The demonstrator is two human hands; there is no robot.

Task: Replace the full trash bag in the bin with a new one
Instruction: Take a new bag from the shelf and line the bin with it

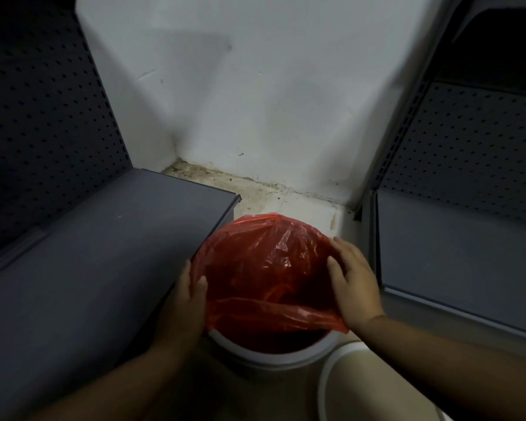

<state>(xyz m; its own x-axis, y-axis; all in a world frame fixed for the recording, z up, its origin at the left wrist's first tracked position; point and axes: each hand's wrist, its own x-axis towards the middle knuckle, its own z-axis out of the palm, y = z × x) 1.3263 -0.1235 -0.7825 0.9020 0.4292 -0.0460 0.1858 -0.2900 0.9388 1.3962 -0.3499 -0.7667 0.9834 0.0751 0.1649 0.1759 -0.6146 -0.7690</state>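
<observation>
Left hand [186, 296] pinches red bag [271, 253] at bin [274, 358] rim; right hand [356, 287] fingers [342, 247] flat (pressing bag).

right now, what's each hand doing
left hand: pinches the edge of the red bag at the bin rim.
right hand: open, fingers resting flat on the red bag.

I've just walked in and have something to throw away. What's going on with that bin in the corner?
A person is fitting a red bag into a white bin that stands on the floor beside a grey shelf. The left hand grips the bag at the bin's left rim, and the right hand lies flat on the bag at the right side. The bag covers the far rim, but its near edge hangs loose across the opening and the near rim is bare.
</observation>
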